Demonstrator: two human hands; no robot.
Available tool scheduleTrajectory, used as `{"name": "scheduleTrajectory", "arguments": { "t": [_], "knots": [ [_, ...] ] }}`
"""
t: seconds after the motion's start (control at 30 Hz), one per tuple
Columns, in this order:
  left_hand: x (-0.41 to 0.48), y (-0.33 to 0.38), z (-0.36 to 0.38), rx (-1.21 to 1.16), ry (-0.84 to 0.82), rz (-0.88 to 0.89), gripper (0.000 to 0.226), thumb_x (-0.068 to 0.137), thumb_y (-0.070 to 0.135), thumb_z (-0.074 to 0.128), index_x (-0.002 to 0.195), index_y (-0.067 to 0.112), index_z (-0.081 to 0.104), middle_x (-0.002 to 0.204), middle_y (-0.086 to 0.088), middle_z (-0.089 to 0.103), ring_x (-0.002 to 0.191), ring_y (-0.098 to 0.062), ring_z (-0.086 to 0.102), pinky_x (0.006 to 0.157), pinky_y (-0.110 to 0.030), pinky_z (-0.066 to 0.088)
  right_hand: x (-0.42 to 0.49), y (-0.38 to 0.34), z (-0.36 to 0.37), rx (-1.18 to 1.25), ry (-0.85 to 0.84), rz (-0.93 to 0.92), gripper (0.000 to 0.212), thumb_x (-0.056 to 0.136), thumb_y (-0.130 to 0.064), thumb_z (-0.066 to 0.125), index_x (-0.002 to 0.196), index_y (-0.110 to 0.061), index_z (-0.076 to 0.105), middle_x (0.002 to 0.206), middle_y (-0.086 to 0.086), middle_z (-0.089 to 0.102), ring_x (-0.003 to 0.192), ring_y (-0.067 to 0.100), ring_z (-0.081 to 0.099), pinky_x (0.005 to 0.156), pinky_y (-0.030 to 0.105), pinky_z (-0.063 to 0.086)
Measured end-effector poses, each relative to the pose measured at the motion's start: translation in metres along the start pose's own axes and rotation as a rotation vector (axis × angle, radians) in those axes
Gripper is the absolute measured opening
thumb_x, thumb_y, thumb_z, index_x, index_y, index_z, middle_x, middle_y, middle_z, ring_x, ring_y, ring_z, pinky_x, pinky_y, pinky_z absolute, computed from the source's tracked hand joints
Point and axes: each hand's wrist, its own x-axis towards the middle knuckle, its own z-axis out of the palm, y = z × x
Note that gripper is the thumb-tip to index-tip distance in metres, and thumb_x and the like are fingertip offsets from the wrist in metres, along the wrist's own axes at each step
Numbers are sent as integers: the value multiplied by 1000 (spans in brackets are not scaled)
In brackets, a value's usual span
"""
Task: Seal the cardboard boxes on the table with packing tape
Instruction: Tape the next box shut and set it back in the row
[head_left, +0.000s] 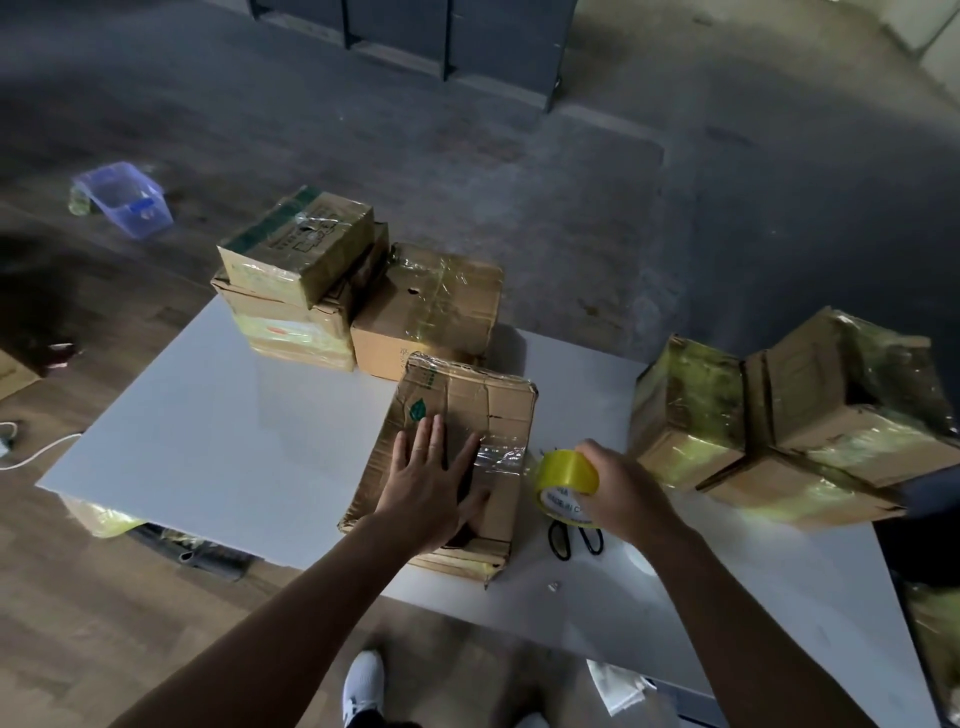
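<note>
Flat left hand (426, 483) steadied the centre box (467, 400), probably light and crushable; right hand (623, 488) gripped the tape roll (563, 470) by its rim.

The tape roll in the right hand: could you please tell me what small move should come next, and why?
Probably pull the tape roll down past the right edge of the box. The right hand grips it, a clear strip runs from the box top toward it, and the left hand lies flat on the box.
</note>
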Motion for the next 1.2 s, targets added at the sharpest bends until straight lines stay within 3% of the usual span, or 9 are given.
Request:
{"name": "scheduleTrajectory", "arguments": {
  "t": [0.2,0.27,0.43,0.67,0.8,0.93,1.03,1.1,1.2],
  "knots": [
    [5,58,-21,-18,-133,-156,95,90,72,13,150,1,-4,154,-30,-13,143,-48,-11,111,-66,0,8,-7,32,-26,-25,29,36,83,-21,62,115,-17,48,101,6,61,93,33,62,70,32,42],
    [0,83,-18,-115,-164,-189,97,91,69,29,149,3,-12,152,-33,-14,141,-53,-8,112,-64,5,6,-6,36,4,-55,51,39,82,-19,65,115,-18,45,102,6,62,94,31,62,73,35,47],
    [-7,96,-13,-126,-100,-222,83,99,18,48,149,6,-18,152,-39,-11,140,-57,-7,114,-63,10,-1,-4,39,38,-29,80,48,78,-13,69,119,-17,43,108,4,59,98,27,60,74,32,43],
    [-25,73,-26,-158,-21,-147,92,96,21,54,150,18,-20,154,-35,-4,141,-55,1,114,-63,16,4,-20,27,69,78,-13,45,76,-12,69,113,-23,46,103,-2,55,92,22,58,65,27,39],
    [-30,47,-49,-528,165,-158,78,97,22,45,153,29,-8,154,-18,14,140,-40,18,112,-57,26,16,-48,7,127,218,-87,57,75,-10,70,125,-25,48,115,0,55,96,24,58,72,32,47],
    [-40,15,-61,-981,268,-87,80,81,10,35,153,37,14,154,-6,31,140,-27,28,115,-49,29,30,-78,-25,209,425,-173,49,72,-15,75,116,-22,55,109,0,60,93,22,60,71,35,50],
    [-41,4,-51,-1107,230,-64,78,86,-5,32,149,41,27,145,-3,45,133,-24,43,109,-44,41,40,-94,-34,241,363,-228,47,69,-10,74,112,-21,58,109,-1,63,98,21,60,75,33,49],
    [-38,-2,-40,-936,169,-71,75,89,-2,33,153,35,19,156,-8,29,139,-29,35,110,-43,39,39,-103,-26,271,224,-224,48,73,-10,73,116,-22,56,112,-2,62,102,18,58,76,26,45],
    [-34,-17,-23,-654,150,-30,70,97,24,38,154,34,-2,161,8,-14,149,-25,1,118,-46,24,38,-105,-9,335,143,-209,50,81,-10,67,126,-25,53,121,-1,61,112,15,55,84,22,43]
  ]
}}
